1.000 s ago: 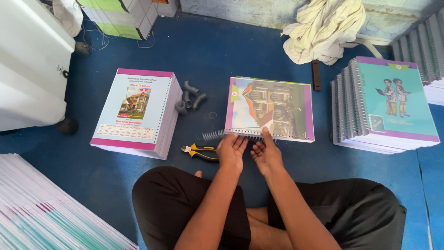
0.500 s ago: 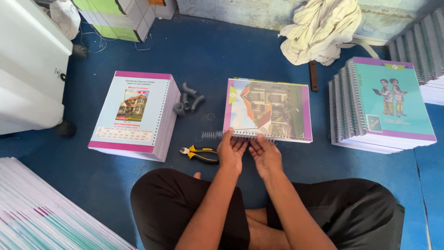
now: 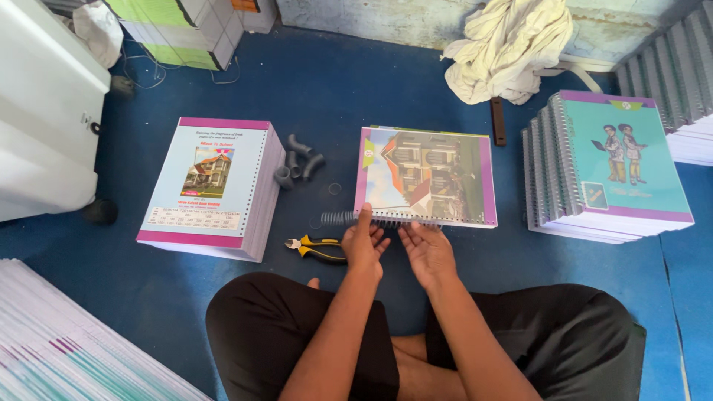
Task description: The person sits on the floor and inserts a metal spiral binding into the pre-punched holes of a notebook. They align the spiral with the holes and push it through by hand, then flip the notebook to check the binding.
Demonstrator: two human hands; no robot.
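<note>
Two hands meet at the near edge of a notebook (image 3: 427, 177) lying flat on the blue floor (image 3: 349, 82), house picture on its cover. Left hand (image 3: 365, 243) has its fingers pinched on the metal spiral coil (image 3: 343, 217), which sticks out past the notebook's left corner; right hand (image 3: 425, 251) rests spread, fingertips touching the bound edge. Yellow-handled pliers (image 3: 316, 247) lie just beside the left hand. Further left sits an unbound stack of punched pages (image 3: 208, 186), with grey pipe elbows (image 3: 295, 160) between it and the notebook. Off to the right, a pile of bound teal notebooks (image 3: 616, 167)
</note>
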